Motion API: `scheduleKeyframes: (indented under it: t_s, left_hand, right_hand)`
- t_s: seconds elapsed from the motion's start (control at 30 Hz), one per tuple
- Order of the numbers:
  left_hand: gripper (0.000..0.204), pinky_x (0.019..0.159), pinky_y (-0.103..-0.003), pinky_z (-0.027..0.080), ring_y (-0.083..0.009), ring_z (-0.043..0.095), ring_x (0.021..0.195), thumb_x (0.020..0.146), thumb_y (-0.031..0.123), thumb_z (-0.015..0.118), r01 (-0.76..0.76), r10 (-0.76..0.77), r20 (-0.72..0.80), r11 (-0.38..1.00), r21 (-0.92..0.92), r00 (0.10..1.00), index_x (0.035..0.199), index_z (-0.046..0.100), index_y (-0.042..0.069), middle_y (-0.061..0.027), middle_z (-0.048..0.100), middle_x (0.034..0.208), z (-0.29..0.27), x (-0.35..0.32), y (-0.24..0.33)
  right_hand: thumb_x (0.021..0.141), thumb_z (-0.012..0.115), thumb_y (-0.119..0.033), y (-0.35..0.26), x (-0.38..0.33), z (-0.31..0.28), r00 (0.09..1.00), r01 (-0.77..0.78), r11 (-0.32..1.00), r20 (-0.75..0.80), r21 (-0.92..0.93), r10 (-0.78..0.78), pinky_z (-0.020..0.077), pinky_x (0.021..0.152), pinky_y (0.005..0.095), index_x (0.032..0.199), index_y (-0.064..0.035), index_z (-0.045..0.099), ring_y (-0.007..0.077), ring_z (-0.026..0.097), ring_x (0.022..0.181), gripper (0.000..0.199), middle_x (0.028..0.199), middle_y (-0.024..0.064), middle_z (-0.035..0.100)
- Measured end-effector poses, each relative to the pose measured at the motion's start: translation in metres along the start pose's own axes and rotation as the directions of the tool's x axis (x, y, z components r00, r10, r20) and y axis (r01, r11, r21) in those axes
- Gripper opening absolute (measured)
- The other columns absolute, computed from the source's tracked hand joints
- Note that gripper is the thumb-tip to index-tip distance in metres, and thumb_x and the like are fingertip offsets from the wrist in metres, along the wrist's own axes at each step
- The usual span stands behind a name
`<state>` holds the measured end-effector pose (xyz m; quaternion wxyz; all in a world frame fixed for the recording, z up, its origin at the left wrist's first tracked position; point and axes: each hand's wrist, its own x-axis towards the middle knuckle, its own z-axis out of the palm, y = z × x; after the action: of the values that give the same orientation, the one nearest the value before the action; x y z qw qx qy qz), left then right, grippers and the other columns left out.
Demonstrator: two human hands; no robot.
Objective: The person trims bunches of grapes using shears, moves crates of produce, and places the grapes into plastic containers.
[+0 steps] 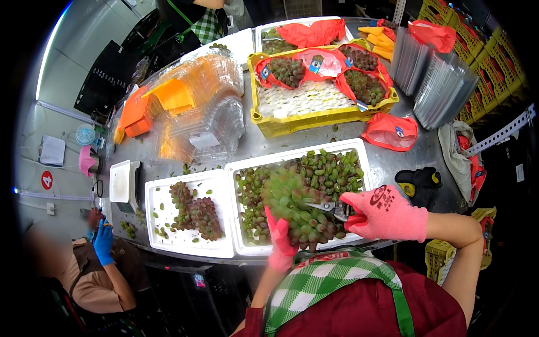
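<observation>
My left hand [282, 242], in a pink glove, supports a blurred bunch of green and purplish grapes [287, 194] above a white foam tray [366, 168]. My right hand [386, 212], also pink-gloved, is closed around the handles of small snips [324, 206]. Their metal blades reach into the right side of the bunch; whether they touch a stem, I cannot tell. Loose green grapes [331, 168] cover much of the tray below. To the left, a second white tray [168, 245] holds dark reddish bunches [205, 218] and a few loose grapes.
Beyond the trays stands a yellow crate [281, 127] with red-wrapped grapes. Clear plastic boxes [216, 126] pile up at left; more stacked containers [443, 90] stand at right. A scale [124, 182] sits left. A blue-gloved person [92, 275] is at lower left; another stands across the table.
</observation>
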<state>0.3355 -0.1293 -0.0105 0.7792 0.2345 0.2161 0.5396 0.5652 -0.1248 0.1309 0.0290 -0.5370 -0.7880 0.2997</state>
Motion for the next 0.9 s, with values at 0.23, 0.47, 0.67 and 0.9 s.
scheduleKeyframes:
  t_s: [0.23,0.47,0.67,0.9]
  left_hand:
    - [0.071,0.109,-0.049,0.033,-0.0296,0.033,0.136,0.092,0.041,0.049,0.102,-0.109,-0.131,0.993,-0.060,0.985,0.150,0.019,0.012,-0.0118,0.023,0.154,-0.034,0.011,-0.018]
    - [0.079,0.114,-0.051,0.022,-0.0293,0.028,0.139,0.089,0.048,0.051,0.186,-0.187,-0.007,0.980,-0.067,0.982,0.150,0.016,0.012,-0.0125,0.021,0.154,-0.015,0.011,0.004]
    - [0.098,0.115,-0.051,0.019,-0.0330,0.026,0.139,0.080,0.067,0.055,0.239,-0.151,0.251,0.898,-0.370,0.956,0.150,0.015,0.012,-0.0148,0.023,0.152,-0.019,0.016,0.009]
    - [0.102,0.114,-0.052,0.022,-0.0341,0.027,0.138,0.077,0.069,0.057,0.216,-0.208,0.064,0.956,-0.198,0.976,0.149,0.017,0.011,-0.0153,0.025,0.151,-0.012,0.018,0.009]
  right_hand:
    - [0.074,0.073,-0.024,0.002,-0.003,-0.008,0.974,-0.121,0.912,-0.129,0.391,0.185,0.0486,0.065,0.0348,0.111,-0.0070,0.056,0.0288,0.062,0.072,0.044,0.077,0.0108,0.062]
    - [0.074,0.074,-0.020,0.023,-0.009,0.026,0.959,-0.130,0.851,-0.153,0.508,0.238,0.0476,0.065,0.0325,0.116,-0.0070,0.054,0.0204,0.059,0.068,0.048,0.076,0.0095,0.059]
    - [0.077,0.073,-0.016,0.026,-0.011,0.056,0.960,-0.176,0.634,-0.012,0.753,0.281,0.0433,0.062,0.0257,0.120,-0.0051,0.052,0.0072,0.047,0.068,0.048,0.074,0.0005,0.053]
    - [0.081,0.070,-0.009,0.036,-0.011,0.075,0.945,-0.220,0.316,0.120,0.923,0.305,0.0489,0.078,0.0252,0.129,0.0004,0.046,0.0078,0.054,0.089,0.054,0.104,0.0043,0.059]
